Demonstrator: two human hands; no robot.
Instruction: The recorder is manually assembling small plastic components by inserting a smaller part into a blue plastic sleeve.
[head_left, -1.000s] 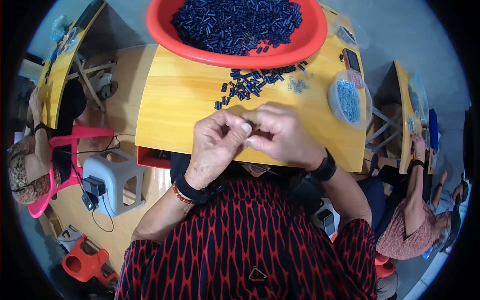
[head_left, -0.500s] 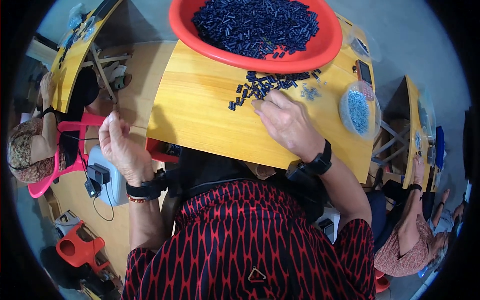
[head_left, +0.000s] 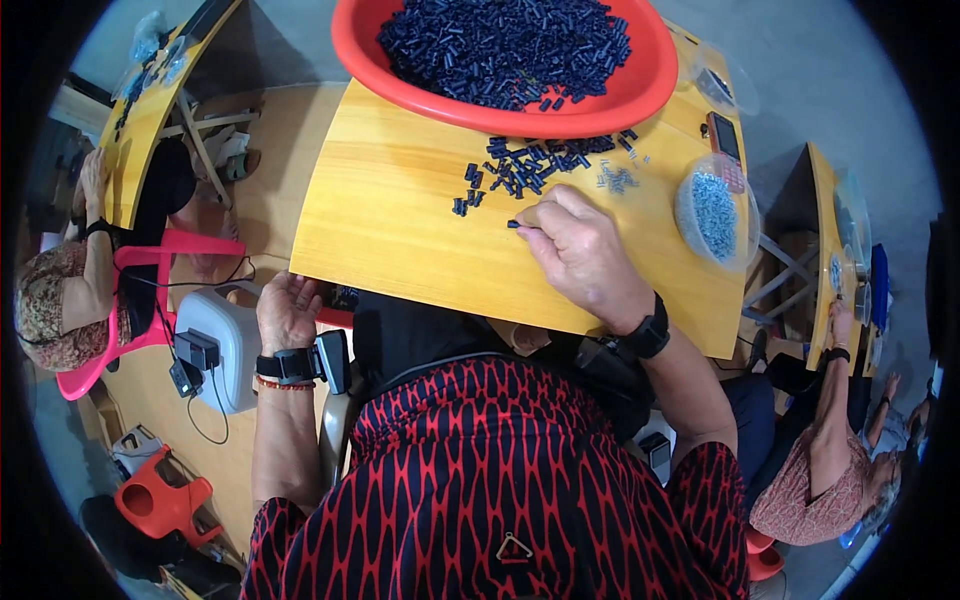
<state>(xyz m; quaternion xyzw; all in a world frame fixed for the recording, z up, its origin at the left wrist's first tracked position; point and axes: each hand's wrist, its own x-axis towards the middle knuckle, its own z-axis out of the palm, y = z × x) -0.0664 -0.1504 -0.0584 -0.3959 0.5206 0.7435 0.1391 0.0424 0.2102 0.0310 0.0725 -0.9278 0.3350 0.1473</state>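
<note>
A small dark plastic piece [head_left: 513, 224] lies pinched at the right hand [head_left: 580, 250] fingertips on the yellow table [head_left: 400, 220]; the left hand [head_left: 288, 310] hangs open, empty.

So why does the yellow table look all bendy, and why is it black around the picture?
In the head view, the fisheye lens curves the straight edges of the yellow table and leaves a black ring at the rim; the middle is sharp and evenly lit, with the right hand and red basin clear, and only soft shadows.
</note>
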